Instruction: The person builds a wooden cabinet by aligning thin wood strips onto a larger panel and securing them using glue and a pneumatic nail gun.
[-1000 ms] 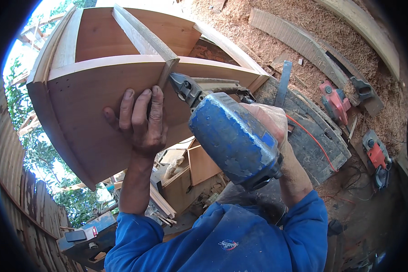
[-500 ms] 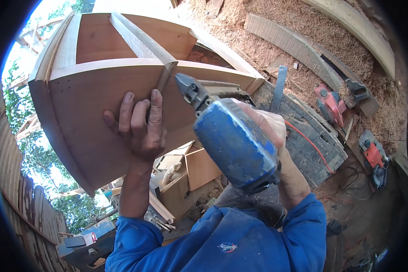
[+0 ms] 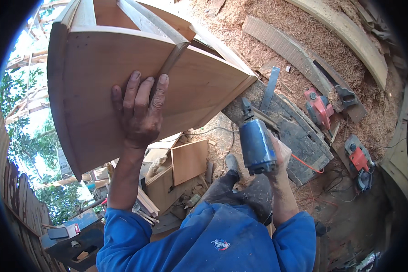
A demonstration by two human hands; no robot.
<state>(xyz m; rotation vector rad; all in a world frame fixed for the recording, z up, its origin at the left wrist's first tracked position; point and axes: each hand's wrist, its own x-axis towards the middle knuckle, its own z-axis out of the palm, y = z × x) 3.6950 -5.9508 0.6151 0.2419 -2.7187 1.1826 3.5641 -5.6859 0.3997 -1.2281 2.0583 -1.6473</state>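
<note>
A large wooden frame with a broad brown panel (image 3: 93, 90) and pale edge strips stands tilted before me. My left hand (image 3: 141, 113) lies against the panel with its fingers stretched out, just below a short crosspiece (image 3: 173, 59). Around the handle of a blue nail gun (image 3: 257, 144) my right hand (image 3: 282, 154) is closed. The gun's nose points away from me, to the right of the panel and apart from it. An orange hose (image 3: 307, 164) runs off to the right beside that hand.
A dark worn board (image 3: 299, 140) and a flat metal strip (image 3: 270, 88) lie at the right. Beyond are a red power planer (image 3: 318, 108), a handsaw (image 3: 347, 96), a circular saw (image 3: 359, 158) and curved timbers (image 3: 349, 31) on shavings. A phone (image 3: 57, 233) rests lower left.
My right hand has lowered the nail gun away from the panel, down and to the right. My left hand stays on the panel, and the frame appears shifted in view.
</note>
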